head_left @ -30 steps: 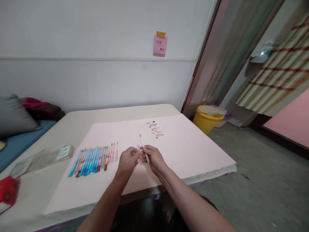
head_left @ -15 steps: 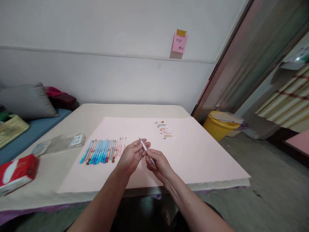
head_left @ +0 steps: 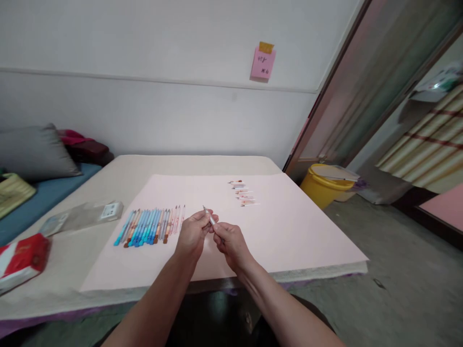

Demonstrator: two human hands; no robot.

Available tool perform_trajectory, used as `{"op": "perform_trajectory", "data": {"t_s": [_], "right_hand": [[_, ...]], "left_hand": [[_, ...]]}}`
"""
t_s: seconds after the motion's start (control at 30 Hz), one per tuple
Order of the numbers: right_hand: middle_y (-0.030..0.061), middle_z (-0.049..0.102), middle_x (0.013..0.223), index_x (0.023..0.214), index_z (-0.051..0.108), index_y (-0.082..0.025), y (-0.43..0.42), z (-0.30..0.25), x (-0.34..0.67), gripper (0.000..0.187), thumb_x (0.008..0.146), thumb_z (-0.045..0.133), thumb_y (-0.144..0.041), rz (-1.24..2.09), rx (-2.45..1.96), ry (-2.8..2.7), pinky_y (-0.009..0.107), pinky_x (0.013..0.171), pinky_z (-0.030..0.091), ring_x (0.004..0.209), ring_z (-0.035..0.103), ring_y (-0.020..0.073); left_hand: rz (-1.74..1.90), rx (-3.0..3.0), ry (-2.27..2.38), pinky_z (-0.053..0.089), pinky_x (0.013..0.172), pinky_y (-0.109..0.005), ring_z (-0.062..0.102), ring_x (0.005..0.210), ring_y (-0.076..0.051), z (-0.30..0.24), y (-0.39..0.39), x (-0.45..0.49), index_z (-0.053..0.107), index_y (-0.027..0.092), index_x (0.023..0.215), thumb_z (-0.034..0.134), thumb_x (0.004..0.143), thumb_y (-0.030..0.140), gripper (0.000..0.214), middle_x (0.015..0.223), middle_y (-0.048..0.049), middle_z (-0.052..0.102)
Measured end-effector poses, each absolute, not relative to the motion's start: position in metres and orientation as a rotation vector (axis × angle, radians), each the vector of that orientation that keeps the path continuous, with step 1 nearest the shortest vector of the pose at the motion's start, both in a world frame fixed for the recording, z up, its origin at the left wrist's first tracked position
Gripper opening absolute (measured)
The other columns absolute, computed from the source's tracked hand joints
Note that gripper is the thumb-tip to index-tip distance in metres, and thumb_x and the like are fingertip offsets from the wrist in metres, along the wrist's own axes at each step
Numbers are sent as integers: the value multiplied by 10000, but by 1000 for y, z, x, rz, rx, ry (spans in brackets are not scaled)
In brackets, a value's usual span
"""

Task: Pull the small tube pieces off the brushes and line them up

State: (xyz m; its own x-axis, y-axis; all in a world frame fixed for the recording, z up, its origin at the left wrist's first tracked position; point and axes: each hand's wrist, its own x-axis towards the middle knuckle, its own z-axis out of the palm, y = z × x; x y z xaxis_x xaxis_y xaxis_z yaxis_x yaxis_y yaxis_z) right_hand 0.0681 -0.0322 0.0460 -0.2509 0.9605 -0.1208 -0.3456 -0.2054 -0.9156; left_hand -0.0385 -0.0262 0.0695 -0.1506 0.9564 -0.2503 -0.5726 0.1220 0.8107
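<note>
Both my hands meet above the pink sheet (head_left: pixel 289 231) near the table's front edge. My left hand (head_left: pixel 192 233) and my right hand (head_left: pixel 228 239) are closed on one thin pale pen (head_left: pixel 209 217), whose tip points up and away to the left. A row of several blue, orange and clear pens (head_left: pixel 148 225) lies on the sheet just left of my left hand. Several small pen caps (head_left: pixel 241 193) lie in a column farther back, to the right of my hands.
A clear plastic packet (head_left: pixel 81 216) and a red-and-white pack (head_left: pixel 20 258) lie on the beige table at the left. Beyond are a grey pillow (head_left: pixel 34 153) and blue mattress. A yellow bucket (head_left: pixel 321 185) stands on the floor at the right. A pink note (head_left: pixel 263 63) sticks to the wall.
My left hand came onto the pen that my right hand held, and both hands now grip it closer together. The view swung left and steadied.
</note>
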Motion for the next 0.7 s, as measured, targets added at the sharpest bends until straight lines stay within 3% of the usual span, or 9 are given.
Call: {"op": "perform_trajectory", "data": {"t_s": [0.27,0.37,0.5,0.6,0.7], "right_hand": [[-66,388,415,654,612,-126,-34,43,63,212,724,601,-326,1580,-964,-1032,206,394,111,374,220,37],[-65,401,414,674,610,-120,-32,47,66,231,708,615,-349,1669,-931,-943,207,386,81,352,191,29],[-63,407,413,669,594,-123,-30,50,70,233,678,646,-350,1766,-891,-882,203,379,67,346,190,26],[-60,413,412,669,599,-122,-30,49,71,229,685,644,-346,1773,-895,-898,201,375,71,342,195,24],[-57,419,409,684,616,-118,-30,46,69,240,693,637,-357,1738,-932,-948,201,372,73,337,198,25]], "left_hand": [[1487,648,1129,426,608,-237,499,558,-80,64,-25,-40,558,128,631,755,630,306,265,594,16,547],[1404,582,982,466,713,-285,589,735,-141,66,-27,-43,617,126,793,686,719,318,217,785,-64,631],[1313,501,832,468,807,-321,595,961,-211,69,-26,-50,634,106,953,619,769,201,207,976,-158,644],[1332,513,851,478,756,-295,608,882,-190,68,-23,-50,636,108,869,649,736,161,144,911,-130,645],[1371,528,906,465,631,-246,573,664,-121,66,-23,-48,594,130,721,713,682,196,141,722,-39,600]]}}
